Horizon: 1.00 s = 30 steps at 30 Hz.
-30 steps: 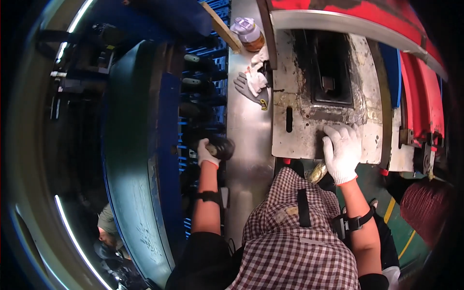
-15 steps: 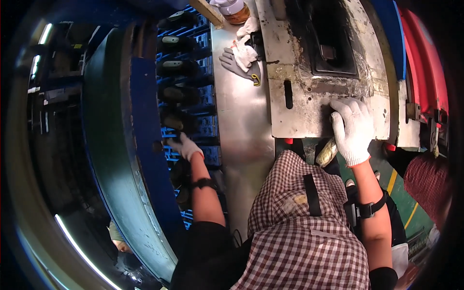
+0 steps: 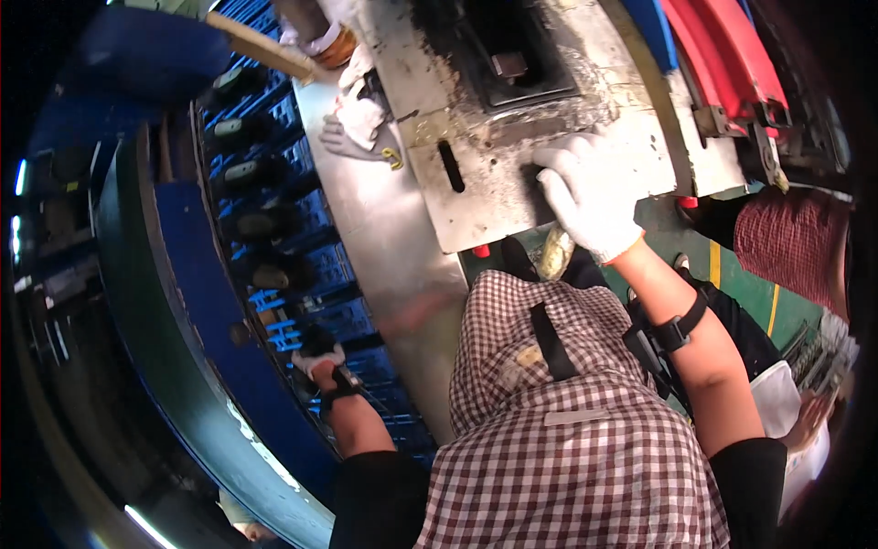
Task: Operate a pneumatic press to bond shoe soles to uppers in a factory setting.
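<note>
My left hand point(image 3: 316, 358), in a white glove, is low in the blue rack on the left. Its fingers and thumb lie on either side of a dark shoe-shaped piece point(image 3: 318, 339) and appear closed on its near end; the fingertips are partly hidden. Farther up the same rack sit several similar dark pieces with pale tops point(image 3: 242, 172). On the near edge of a worn, stained metal plate point(image 3: 512, 197) rests my white-gloved right hand point(image 3: 590, 197), fingers laid over the surface, thumb apart, holding nothing visible. A yellowish wrapped handle-like piece point(image 3: 555, 253) sticks out below it.
Between rack and plate runs a shiny metal ledge point(image 3: 380, 242) with a grey glove point(image 3: 352, 142) and white cloth at its far end. A blue beam point(image 3: 197, 247) borders the rack on the left. Red machine parts point(image 3: 722, 55) and another person's dark red checked garment point(image 3: 791, 242) are at right.
My left hand has gone from open fingers above the rack to a dark piece nearer me. My right hand stays on the plate. The whole view has turned.
</note>
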### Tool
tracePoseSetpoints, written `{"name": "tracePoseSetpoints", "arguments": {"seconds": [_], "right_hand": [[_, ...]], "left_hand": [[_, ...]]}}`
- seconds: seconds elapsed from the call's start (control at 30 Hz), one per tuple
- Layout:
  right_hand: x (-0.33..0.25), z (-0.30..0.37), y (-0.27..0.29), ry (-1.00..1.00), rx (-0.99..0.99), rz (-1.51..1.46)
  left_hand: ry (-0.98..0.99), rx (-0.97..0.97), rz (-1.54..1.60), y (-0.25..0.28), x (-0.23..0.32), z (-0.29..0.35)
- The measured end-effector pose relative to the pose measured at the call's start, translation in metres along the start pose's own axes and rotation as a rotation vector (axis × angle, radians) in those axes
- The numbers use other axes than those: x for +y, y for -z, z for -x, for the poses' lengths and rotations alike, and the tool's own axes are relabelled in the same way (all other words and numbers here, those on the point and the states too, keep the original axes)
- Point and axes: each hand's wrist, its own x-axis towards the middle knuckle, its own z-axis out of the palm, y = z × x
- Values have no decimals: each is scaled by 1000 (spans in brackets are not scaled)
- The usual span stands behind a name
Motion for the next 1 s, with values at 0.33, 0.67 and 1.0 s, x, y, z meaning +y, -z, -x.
{"name": "tracePoseSetpoints", "arguments": {"seconds": [0.33, 0.67, 1.0], "right_hand": [[4, 13, 8, -58, -44, 45], [-58, 1, 18, -433, -394, -1287], [41, -133, 8, -504, -74, -144]], "left_hand": [[-634, 7, -1008, 148, -337, -87], [-109, -2, -1830, 174, -473, -229], [-1573, -1594, -2236, 94, -686, -249]]}}
